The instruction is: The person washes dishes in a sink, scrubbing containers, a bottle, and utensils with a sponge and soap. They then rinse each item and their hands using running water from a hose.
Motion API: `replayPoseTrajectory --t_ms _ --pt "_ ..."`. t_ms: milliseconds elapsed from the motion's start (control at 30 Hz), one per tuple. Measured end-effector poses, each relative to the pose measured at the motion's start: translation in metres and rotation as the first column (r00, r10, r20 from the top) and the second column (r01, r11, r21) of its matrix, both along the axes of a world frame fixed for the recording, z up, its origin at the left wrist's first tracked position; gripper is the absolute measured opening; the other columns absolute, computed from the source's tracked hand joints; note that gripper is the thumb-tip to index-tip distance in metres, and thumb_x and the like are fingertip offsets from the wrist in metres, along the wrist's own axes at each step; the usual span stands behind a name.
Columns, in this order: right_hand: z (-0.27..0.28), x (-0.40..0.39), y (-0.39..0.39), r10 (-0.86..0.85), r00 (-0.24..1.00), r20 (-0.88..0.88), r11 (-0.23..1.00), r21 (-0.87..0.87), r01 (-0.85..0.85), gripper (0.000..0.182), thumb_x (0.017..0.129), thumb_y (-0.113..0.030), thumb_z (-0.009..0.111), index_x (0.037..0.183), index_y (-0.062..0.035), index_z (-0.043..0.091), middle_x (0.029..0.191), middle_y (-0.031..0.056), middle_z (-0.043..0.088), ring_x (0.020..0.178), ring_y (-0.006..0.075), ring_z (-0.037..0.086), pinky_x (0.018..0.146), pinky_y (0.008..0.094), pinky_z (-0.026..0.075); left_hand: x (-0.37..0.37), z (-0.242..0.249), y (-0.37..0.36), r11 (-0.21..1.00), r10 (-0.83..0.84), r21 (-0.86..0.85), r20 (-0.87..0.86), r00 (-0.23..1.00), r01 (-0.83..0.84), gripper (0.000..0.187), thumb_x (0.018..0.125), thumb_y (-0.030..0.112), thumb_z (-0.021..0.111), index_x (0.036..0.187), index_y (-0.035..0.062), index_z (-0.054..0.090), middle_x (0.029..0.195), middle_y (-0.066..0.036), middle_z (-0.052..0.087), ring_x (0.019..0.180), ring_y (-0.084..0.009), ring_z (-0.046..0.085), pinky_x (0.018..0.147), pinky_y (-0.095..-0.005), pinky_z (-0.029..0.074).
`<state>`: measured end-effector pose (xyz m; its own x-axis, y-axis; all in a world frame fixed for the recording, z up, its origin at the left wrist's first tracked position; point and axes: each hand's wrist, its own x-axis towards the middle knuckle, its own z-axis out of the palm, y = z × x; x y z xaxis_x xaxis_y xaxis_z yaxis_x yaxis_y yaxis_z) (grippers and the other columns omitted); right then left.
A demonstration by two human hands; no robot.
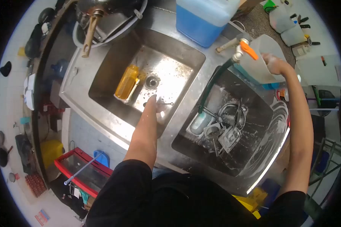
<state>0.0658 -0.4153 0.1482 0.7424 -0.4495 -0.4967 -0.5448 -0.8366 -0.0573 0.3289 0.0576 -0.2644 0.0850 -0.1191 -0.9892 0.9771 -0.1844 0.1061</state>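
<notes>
My left hand reaches down into the left sink basin. Glare and the angle hide its fingers. Right beside it, a thin metal utensil handle with a small ring at its end sticks out; whether I grip it cannot be made out. A yellow bottle lies on its side in the same basin, left of the drain. Over the rim of a white plastic tub holding bluish liquid, my right hand bends inward, wet with foam. Its fingers look curled, their tips hidden inside.
In the dark right basin lie several metal utensils and a small container. A green hose hangs from the orange-handled tap. Behind stand a blue-liquid jug and, left, a basin with a pan.
</notes>
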Motion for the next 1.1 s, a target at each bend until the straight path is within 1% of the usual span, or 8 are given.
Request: replayPoseTrajectory --t_ms 233,333,433,500,600,767,867,1100 --pt "-0.102 0.028 -0.038 -0.177 0.954 -0.243 0.957 0.185 0.224 0.045 0.088 -0.014 0.064 0.131 -0.0014 0.058 0.121 0.0133 0.064 0.108 0.0235 0.064 0.094 0.0365 0.052 -0.016 -0.052 0.001 0.924 -0.326 0.286 0.241 0.914 0.254 0.027 0.094 0.029 0.056 0.095 0.0051 0.068 0.079 -0.013 0.067 0.072 -0.0288 0.069 0.053 -0.0411 0.053" --pt "-0.073 0.028 -0.037 -0.46 0.874 -0.159 0.734 0.485 0.475 0.045 0.089 -0.013 0.064 0.133 -0.001 0.057 0.121 0.0117 0.064 0.106 0.021 0.065 0.091 0.0359 0.054 0.015 -0.12 0.03 0.357 -0.799 0.59 0.595 -0.09 0.724 0.019 0.089 0.017 0.059 0.09 0.0007 0.069 0.078 -0.017 0.068 0.07 -0.0298 0.07 0.053 -0.0382 0.052" --pt "-0.023 0.006 -0.026 -0.683 0.73 -0.027 0.501 0.71 0.495 0.045 0.091 -0.013 0.064 0.134 -0.0016 0.056 0.12 0.0098 0.064 0.104 0.0182 0.066 0.089 0.0352 0.056 0.038 -0.042 -0.011 0.954 -0.262 0.261 0.496 0.828 0.146 0.021 0.089 0.015 0.057 0.088 -0.0018 0.07 0.082 -0.017 0.071 0.083 -0.0278 0.071 0.068 -0.037 0.053" --pt "0.0 -0.027 -0.022 -0.736 0.656 0.169 0.369 0.912 0.18 0.036 0.096 -0.018 0.061 0.129 -0.0043 0.057 0.119 0.0115 0.064 0.102 0.0209 0.066 0.088 0.0364 0.057 0.033 0.036 -0.027 0.915 -0.399 0.359 0.874 0.278 0.186 0.024 0.1 0.013 0.047 0.092 0.0011 0.067 0.071 -0.009 0.063 0.07 -0.0211 0.063 0.061 -0.0312 0.048" --pt "0.067 -0.082 0.039 -0.829 0.528 0.183 0.15 0.983 -0.104 0.029 0.098 -0.022 0.06 0.121 -0.0048 0.06 0.118 0.013 0.065 0.101 0.0209 0.066 0.085 0.0358 0.057 -0.011 0.183 -0.041 0.919 -0.089 -0.036 0.951 0.297 0.394 0.031 0.107 0.026 0.041 0.107 0.0031 0.062 0.07 -0.004 0.055 0.061 -0.0115 0.05 0.054 -0.0272 0.043" --pt "0.024 -0.112 0.171 -0.567 0.557 0.607 0.63 0.755 -0.181 0.017 0.096 -0.024 0.064 0.099 -0.0075 0.064 0.099 0.0024 0.063 0.096 0.0133 0.059 0.09 0.0312 0.047 -0.133 0.34 -0.063 0.457 -0.387 -0.144 0.856 0.342 0.878 0.034 0.108 0.029 0.042 0.113 0.0012 0.06 0.078 -0.005 0.06 0.063 -0.0103 0.052 0.058 -0.027 0.046" --pt "-0.044 -0.119 0.238 -0.344 0.517 0.784 0.918 0.395 0.012 0.053 0.082 -0.016 0.074 0.126 -0.0064 0.045 0.115 0.0123 0.053 0.111 0.023 0.053 0.1 0.0362 0.043 -0.202 0.277 -0.087 0.205 -0.033 0.254 0.967 -0.253 0.945 0.029 0.102 0.022 0.047 0.112 -0.0021 0.06 0.092 -0.017 0.068 0.083 -0.0315 0.065 0.074 -0.0426 0.053" --pt "-0.184 -0.213 0.279 -0.599 0.692 0.403 0.761 0.556 0.335 0.037 0.069 -0.018 0.076 0.103 -0.005 0.069 0.1 0.0184 0.068 0.097 0.0333 0.067 0.087 0.0421 0.051 -0.267 0.156 -0.109 -0.374 0.416 0.676 0.734 -0.537 0.634 0.028 0.093 0.02 0.048 0.103 0.0015 0.066 0.102 -0.023 0.069 0.1 -0.0404 0.065 0.086 -0.0484 0.051"
